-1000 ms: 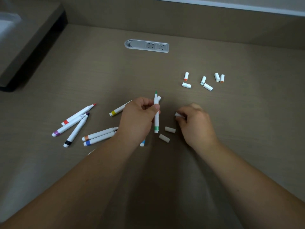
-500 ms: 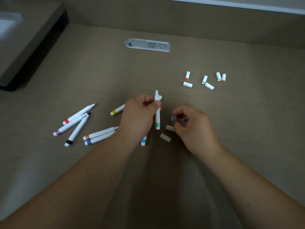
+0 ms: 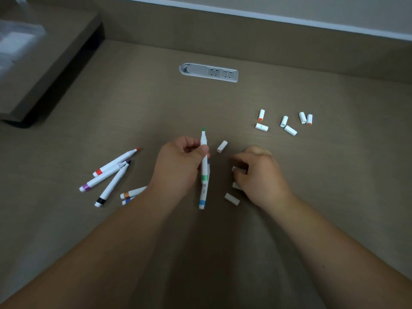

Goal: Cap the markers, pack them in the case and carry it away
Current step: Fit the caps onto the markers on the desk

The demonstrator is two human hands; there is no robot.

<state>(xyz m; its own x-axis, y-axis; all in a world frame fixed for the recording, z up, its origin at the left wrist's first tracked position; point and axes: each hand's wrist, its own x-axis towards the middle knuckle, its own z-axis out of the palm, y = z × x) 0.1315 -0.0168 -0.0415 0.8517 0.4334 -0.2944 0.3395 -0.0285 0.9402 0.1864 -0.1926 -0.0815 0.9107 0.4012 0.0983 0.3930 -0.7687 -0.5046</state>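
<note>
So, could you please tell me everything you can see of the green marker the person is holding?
The white plastic marker with a green band is uncapped, its green tip bare and pointing away from the person, toward the far edge of the desk. The green band sits near its lower end. The left hand holds it in a grip around the upper barrel, thumb and fingers pinching it, so it stands nearly upright in the view, above a white marker with a blue band lying on the brown desk.

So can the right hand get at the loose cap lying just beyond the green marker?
Probably yes: the cap lies alone on open desk, just past the right hand, though that hand already grips another cap.
</note>
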